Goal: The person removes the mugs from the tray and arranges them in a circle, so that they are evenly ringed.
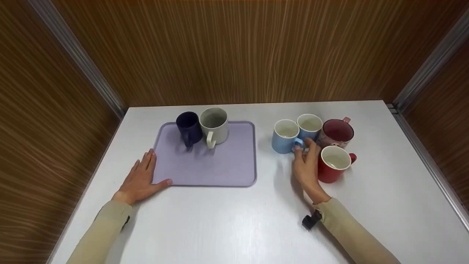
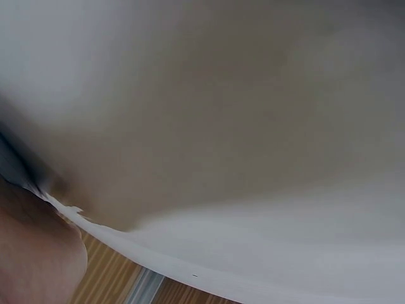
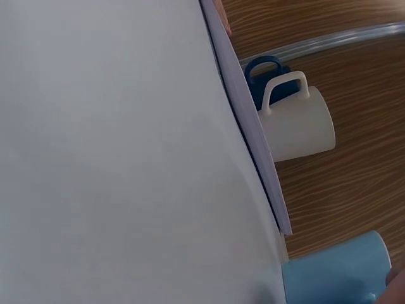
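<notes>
My right hand (image 1: 307, 168) is at the handle of the nearer light blue mug (image 1: 283, 143), thumb and forefinger pinching it. In the right wrist view, fingertips (image 3: 393, 286) meet that same mug (image 3: 335, 269) at the lower right edge. My left hand (image 1: 141, 181) lies with straight fingers against the left edge and front left corner of a pale purple tray (image 1: 205, 172). On the tray, a dark blue mug (image 1: 190, 132) and a white mug (image 1: 219, 131) stand upright side by side at the back. Blur fills most of the left wrist view.
Behind the gripped mug stands a second light blue mug (image 1: 309, 128). A pink mug (image 1: 335, 137) with a dark red inside and a red mug (image 1: 329, 170) stand just right of my right hand. The white table (image 1: 234, 220) is bordered by wood-grain panels (image 1: 234, 55).
</notes>
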A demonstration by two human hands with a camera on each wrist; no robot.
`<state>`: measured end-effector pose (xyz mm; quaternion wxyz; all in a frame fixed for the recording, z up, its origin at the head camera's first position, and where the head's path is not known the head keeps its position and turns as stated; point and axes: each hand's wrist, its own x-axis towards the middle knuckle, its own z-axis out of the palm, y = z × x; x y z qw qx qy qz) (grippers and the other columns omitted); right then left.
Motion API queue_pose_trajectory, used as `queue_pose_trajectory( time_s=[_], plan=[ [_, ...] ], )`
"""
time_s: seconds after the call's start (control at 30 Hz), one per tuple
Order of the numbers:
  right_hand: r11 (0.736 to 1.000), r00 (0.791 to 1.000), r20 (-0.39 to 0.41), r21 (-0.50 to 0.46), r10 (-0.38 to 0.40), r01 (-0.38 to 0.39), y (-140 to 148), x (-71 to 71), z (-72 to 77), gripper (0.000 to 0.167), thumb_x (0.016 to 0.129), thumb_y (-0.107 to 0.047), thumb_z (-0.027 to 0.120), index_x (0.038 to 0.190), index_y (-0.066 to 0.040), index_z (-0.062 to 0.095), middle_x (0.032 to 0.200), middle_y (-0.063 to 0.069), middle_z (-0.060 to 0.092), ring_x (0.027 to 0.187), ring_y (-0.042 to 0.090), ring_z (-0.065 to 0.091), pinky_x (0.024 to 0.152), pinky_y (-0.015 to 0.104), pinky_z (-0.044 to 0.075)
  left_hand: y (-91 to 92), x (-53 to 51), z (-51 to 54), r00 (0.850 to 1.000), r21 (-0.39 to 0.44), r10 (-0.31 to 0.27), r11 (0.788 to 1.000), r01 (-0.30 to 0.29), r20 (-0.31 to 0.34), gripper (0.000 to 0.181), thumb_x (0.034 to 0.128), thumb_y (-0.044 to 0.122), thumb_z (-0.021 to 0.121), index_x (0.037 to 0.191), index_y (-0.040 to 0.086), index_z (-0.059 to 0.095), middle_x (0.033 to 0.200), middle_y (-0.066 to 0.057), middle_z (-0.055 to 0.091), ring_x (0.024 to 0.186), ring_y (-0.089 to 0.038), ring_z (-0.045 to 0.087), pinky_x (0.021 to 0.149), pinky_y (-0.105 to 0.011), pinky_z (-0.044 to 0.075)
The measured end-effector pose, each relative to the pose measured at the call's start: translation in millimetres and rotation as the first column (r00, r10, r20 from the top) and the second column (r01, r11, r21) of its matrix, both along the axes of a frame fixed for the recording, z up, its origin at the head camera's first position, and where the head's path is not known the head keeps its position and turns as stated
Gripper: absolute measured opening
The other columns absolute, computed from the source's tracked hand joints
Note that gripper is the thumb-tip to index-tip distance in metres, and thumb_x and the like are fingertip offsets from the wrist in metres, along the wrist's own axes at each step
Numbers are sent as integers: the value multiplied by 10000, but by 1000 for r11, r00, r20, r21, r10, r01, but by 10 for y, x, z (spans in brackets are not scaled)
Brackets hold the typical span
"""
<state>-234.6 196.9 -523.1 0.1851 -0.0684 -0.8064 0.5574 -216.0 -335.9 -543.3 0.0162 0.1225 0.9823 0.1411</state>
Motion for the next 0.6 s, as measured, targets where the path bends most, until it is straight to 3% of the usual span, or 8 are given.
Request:
queue_pose_trajectory(
  time_s=[0.17, 0.33, 0.43, 0.6],
  plan=[
    [999, 991, -130, 33, 33, -29, -80, 63, 108, 484, 1087, -97, 560, 1533, 24, 415, 1465, 221, 422, 1164, 292, 543, 975, 333, 420, -15, -8, -11, 1000, -5, 3, 1000, -3, 12, 1214, 944, 753, 617, 1676, -76, 116, 1788, -235, 42, 1657, -442, 74, 1327, -630, 86],
    [994, 964, -242, 38, 112, -106, -260, 48, 233, 425, 1094, -96, 561, 1478, 45, 449, 1439, 240, 484, 1146, 316, 569, 900, 287, 454, -29, -5, -6, 1000, -13, 7, 1000, -6, 16, 1217, 946, 765, 600, 1678, -72, 105, 1789, -233, 34, 1660, -431, 65, 1332, -621, 85],
    [987, 954, -255, 31, 158, -156, -410, -2, 303, 400, 1084, -124, 600, 1433, 36, 491, 1402, 231, 532, 1125, 317, 593, 871, 288, 468, -19, 1, 9, 1000, -10, -1, 1000, 1, 3, 1213, 949, 755, 606, 1671, -87, 116, 1783, -251, 52, 1655, -446, 80, 1327, -630, 93],
    [964, 948, -182, 10, 263, -265, -695, -137, 359, 412, 1064, -185, 653, 1408, 1, 524, 1375, 178, 563, 1125, 294, 616, 873, 324, 493, 5, 13, 21, 1000, -13, -5, 1000, 5, -7, 1200, 956, 745, 606, 1669, -90, 121, 1783, -247, 60, 1656, -438, 84, 1331, -621, 95]
  ],
)
